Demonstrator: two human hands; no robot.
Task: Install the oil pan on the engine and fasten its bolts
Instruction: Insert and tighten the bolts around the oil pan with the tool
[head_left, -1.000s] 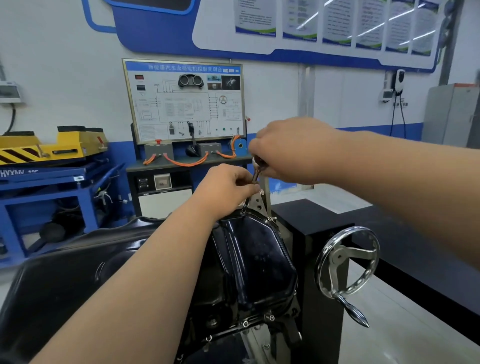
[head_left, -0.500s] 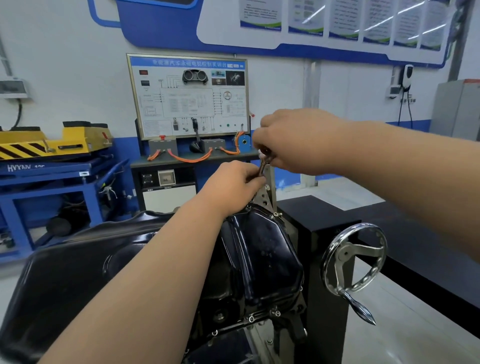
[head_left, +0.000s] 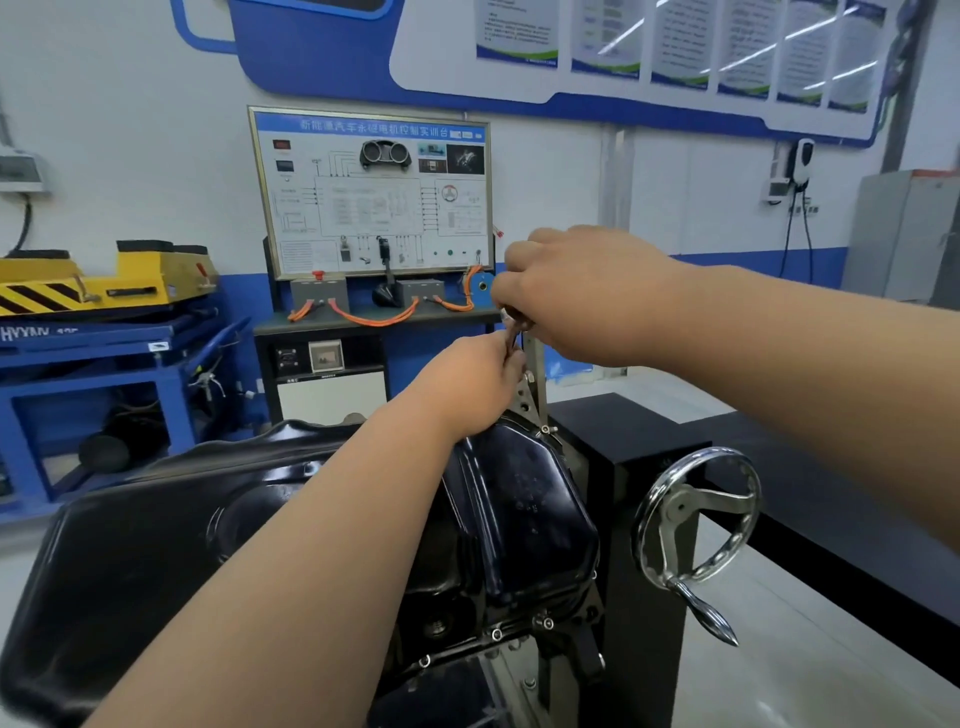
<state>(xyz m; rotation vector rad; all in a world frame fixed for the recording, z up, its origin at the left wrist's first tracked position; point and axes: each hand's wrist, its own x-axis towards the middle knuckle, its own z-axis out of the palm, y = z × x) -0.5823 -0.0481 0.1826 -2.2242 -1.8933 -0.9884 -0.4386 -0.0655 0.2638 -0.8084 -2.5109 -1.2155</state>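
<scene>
The black oil pan (head_left: 524, 514) is sitting on the engine on the black stand (head_left: 644, 519), its long axis running away from the camera and its sump bulging upward. Being stiff, glossy pressed steel, it is probably heavy and slippery, best gripped at the bolted flange. Both hands are clenching a slender metal tool (head_left: 513, 332) at the far flange: left hand (head_left: 475, 387) low, right hand (head_left: 587, 296) on top.
</scene>
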